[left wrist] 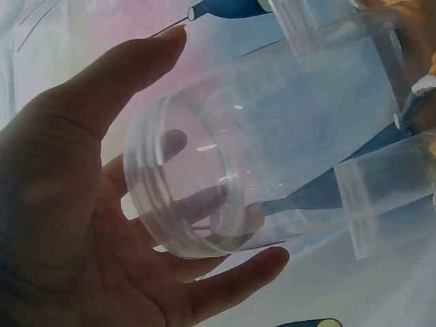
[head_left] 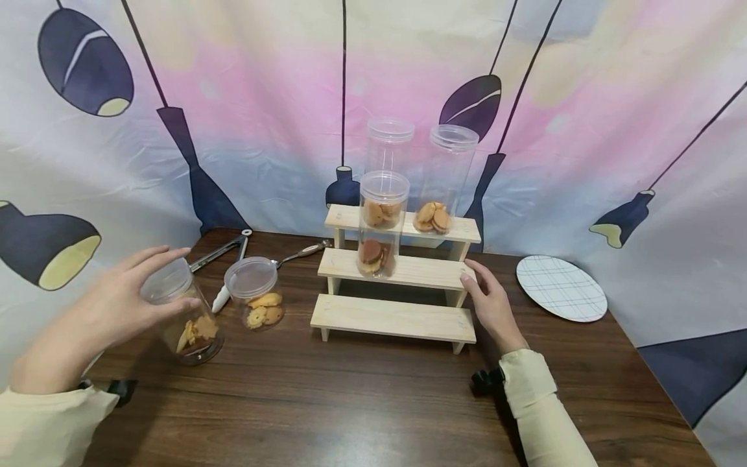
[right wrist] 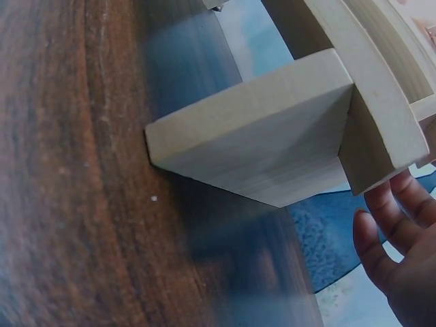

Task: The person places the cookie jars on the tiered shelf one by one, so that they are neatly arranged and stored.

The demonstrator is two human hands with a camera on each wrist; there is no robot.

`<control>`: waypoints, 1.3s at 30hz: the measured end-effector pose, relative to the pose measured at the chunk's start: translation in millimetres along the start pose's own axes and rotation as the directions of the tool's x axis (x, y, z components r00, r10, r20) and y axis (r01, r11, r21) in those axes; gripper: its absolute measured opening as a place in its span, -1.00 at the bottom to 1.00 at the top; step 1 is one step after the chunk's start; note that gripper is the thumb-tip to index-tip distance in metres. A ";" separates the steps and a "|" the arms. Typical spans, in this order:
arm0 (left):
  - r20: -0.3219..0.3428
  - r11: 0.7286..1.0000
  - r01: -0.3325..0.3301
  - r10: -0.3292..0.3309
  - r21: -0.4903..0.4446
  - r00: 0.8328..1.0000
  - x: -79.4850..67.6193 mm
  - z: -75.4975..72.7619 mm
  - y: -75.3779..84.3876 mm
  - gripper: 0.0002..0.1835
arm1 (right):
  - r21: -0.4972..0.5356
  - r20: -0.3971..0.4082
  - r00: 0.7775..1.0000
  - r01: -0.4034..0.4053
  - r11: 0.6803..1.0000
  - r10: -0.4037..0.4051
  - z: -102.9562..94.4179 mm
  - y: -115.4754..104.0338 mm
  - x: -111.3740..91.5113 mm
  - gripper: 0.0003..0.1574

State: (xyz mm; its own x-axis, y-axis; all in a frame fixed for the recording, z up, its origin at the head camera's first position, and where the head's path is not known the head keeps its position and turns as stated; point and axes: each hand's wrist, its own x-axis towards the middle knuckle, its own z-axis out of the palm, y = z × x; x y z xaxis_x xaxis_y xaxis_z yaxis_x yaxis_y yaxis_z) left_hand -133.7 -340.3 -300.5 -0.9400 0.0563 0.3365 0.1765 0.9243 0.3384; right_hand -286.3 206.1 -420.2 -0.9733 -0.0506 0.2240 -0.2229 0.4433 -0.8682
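My left hand (head_left: 125, 295) reaches round the upper part of a tall clear jar (head_left: 201, 337) with cookies in its bottom, on the left of the table. In the left wrist view its thumb stands apart from the lid (left wrist: 180, 177), and the spread fingers show behind it through the clear plastic. Beside that jar is a shorter lidded jar (head_left: 253, 292) of cookies. My right hand (head_left: 491, 305) touches the right end of the middle step of a three-step wooden display stand (head_left: 397, 318). In the right wrist view, fingertips (right wrist: 375, 197) lie right at the board's end.
On the stand, one cookie jar (head_left: 379, 233) occupies the middle step; two taller jars (head_left: 446, 175) stand on the top step. Tongs (head_left: 218, 254) and a metal-handled utensil (head_left: 303, 251) lie behind the left jars. A white checked plate (head_left: 561, 288) sits at the right, near a patterned cloth backdrop (head_left: 280, 130).
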 end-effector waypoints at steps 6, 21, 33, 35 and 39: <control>0.020 0.999 0.031 -0.031 0.017 0.999 -1.4 4.5 -3.8 -0.06 | -0.003 0.010 1.000 -0.006 1.000 0.006 -0.5 -2.7 -2.0 -0.32; -0.025 1.000 -0.015 0.015 0.005 1.000 -4.2 7.0 -8.6 -0.19 | -0.026 -0.015 1.000 0.002 1.000 -0.002 0.7 0.7 -2.4 -0.28; -0.052 0.999 -0.043 0.044 0.021 0.998 -5.1 5.6 -8.2 -0.20 | -0.022 -0.012 1.000 -0.003 1.000 0.002 0.7 0.4 -2.0 -0.27; -0.062 0.999 -0.048 0.050 0.021 0.997 -5.1 5.8 -8.0 -0.21 | -0.019 -0.011 1.000 -0.006 1.000 0.006 1.0 0.7 -1.7 -0.27; -0.091 0.998 -0.058 0.059 0.010 0.994 -5.3 6.5 -8.3 -0.23 | -0.019 -0.006 1.000 -0.005 1.000 0.005 1.6 1.2 -1.6 -0.29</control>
State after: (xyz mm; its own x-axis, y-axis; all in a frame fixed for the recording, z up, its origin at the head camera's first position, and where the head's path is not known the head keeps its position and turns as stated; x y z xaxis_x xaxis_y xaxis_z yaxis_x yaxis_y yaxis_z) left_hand -132.1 -345.8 -310.8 -0.8975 0.0758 0.4346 0.2278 0.9232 0.3096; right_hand -285.1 205.3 -422.3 -0.9740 -0.0429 0.2224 -0.2168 0.4601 -0.8610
